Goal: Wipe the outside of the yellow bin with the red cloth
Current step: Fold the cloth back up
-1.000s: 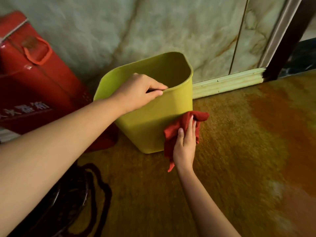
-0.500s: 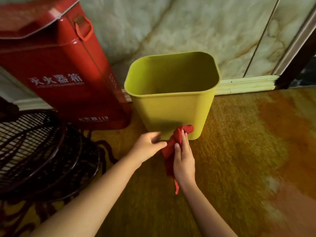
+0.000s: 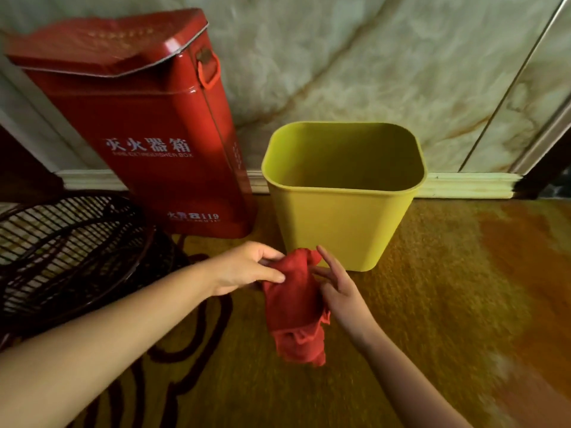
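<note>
The yellow bin [image 3: 340, 223] stands upright and empty on the floor against the wall. Just in front of its lower left corner hangs the red cloth [image 3: 293, 307], clear of the bin's side. My left hand [image 3: 244, 267] pinches the cloth's top edge from the left. My right hand [image 3: 336, 285] touches the cloth from the right with its fingers spread and pointing up. Neither hand touches the bin.
A tall red fire extinguisher box [image 3: 148, 131] stands left of the bin, nearly touching it. A dark wire fan guard [image 3: 68, 257] lies at the left, with a dark cable [image 3: 191, 335] on the yellow-brown floor. A marble wall and a pale skirting board [image 3: 469, 185] run behind.
My left hand left the bin's rim and came down to take the cloth's top. The cloth came off the bin's side and now hangs between both hands. The bin stands upright.
</note>
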